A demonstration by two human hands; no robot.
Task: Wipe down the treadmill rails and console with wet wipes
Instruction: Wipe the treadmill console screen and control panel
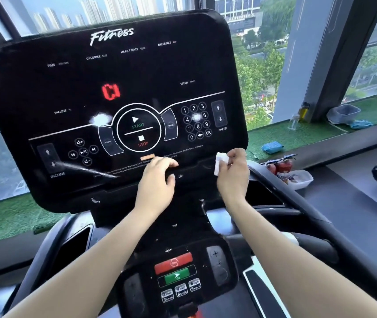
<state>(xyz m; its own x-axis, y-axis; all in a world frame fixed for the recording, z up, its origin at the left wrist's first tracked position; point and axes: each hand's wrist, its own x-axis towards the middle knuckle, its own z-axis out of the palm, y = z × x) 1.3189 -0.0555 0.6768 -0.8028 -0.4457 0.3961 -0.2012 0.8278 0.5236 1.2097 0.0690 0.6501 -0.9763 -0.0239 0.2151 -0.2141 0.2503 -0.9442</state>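
The black treadmill console fills the upper middle of the head view, with a lit red digit and printed buttons. My right hand pinches a folded white wet wipe at the console's lower right edge. My left hand rests with curled fingers on the ledge under the console's lower edge, below the STOP button; it holds nothing I can see. The right rail curves away at the right, and the left rail shows at lower left.
A lower control pad with red and green buttons sits between my forearms. On the green sill at the right lie a blue wipe pack, a clear plastic container and a blue cloth. Small red fire extinguishers stand beyond the right rail.
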